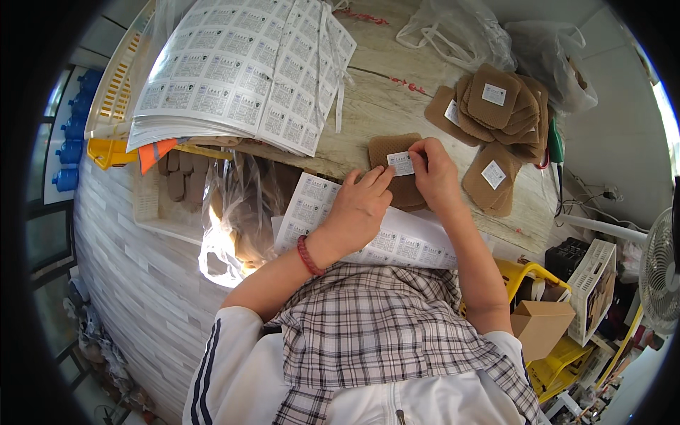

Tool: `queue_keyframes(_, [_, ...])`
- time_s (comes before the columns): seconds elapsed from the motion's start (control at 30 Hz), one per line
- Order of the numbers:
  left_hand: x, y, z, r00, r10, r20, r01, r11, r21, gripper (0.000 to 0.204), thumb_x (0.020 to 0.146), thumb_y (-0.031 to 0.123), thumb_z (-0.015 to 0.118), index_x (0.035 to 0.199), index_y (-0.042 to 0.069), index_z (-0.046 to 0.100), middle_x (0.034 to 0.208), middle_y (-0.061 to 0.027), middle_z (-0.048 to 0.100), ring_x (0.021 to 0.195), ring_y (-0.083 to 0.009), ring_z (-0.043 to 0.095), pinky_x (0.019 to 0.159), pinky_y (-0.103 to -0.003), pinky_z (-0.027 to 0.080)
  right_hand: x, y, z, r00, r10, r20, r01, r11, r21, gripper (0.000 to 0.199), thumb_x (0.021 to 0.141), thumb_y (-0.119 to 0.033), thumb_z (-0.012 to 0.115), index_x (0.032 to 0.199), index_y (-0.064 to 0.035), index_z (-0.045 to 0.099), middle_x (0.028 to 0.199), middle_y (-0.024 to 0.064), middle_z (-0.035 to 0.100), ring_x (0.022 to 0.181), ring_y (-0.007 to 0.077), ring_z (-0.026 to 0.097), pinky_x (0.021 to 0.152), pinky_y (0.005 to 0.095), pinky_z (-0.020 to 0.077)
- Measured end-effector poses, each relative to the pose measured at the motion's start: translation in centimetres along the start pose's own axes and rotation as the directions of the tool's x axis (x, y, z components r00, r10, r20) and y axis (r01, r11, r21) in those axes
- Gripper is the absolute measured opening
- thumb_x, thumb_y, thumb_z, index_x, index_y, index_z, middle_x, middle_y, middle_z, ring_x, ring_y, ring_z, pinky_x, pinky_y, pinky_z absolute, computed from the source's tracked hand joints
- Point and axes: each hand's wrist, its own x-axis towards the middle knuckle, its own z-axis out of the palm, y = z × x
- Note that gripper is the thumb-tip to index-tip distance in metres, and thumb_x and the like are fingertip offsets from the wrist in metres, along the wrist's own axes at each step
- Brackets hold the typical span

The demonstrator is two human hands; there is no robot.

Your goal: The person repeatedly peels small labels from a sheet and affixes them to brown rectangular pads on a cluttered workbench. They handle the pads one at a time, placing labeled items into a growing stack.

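Note:
A small white printed label (400,163) lies against the top of a short pile of brown textured pads with rounded corners (388,145), at the table's front edge. My right hand (437,173) pinches the label's right end between thumb and fingertips. From the left, my left hand (358,211) reaches in with its fingers stretched out, fingertips at the label's left end; its thumb is hidden. Under my forearms a sheet of printed labels (308,205) rests toward my lap. More brown pads with labels on them (489,110) are piled at the right, with a smaller pile (494,177) nearer me.
A thick stack of label sheets (234,64) covers the table's left side, beside a yellow basket (117,92). Clear plastic bags (460,32) lie at the back. Below left stands a white crate (146,191) of brown pieces. A fan (660,269) stands at the right.

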Motion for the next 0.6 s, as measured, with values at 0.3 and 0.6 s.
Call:
queue_keyframes(0.3, [0.0,0.7,0.0,0.997,0.015,0.077,-0.026,0.989,0.145,0.012,0.082,0.005,0.056,0.088,-0.002,0.064,0.142,-0.0235,0.051,0.133,-0.0355,0.047,0.109,-0.056,0.033,-0.1,0.5,-0.3,0.99,-0.034,-0.139,0.009,0.984,-0.18,0.033,0.092,-0.007,0.063,0.124,-0.0073,0.058,0.108,0.0165,0.057,0.09,0.0381,0.063,0.072,0.0449,0.0535])
queue_keyframes(0.6, [-0.5,0.5,0.5,0.997,0.009,0.073,-0.019,0.99,0.141,0.015,0.085,0.007,0.056,0.09,-0.004,0.066,0.142,-0.0256,0.05,0.135,-0.0364,0.045,0.112,-0.059,0.03,0.5,0.1,0.1,0.983,0.074,-0.171,-0.065,0.996,0.059,0.017,0.09,-0.008,0.07,0.107,-0.003,0.068,0.101,0.0082,0.06,0.08,0.0181,0.062,0.07,0.0313,0.0523])
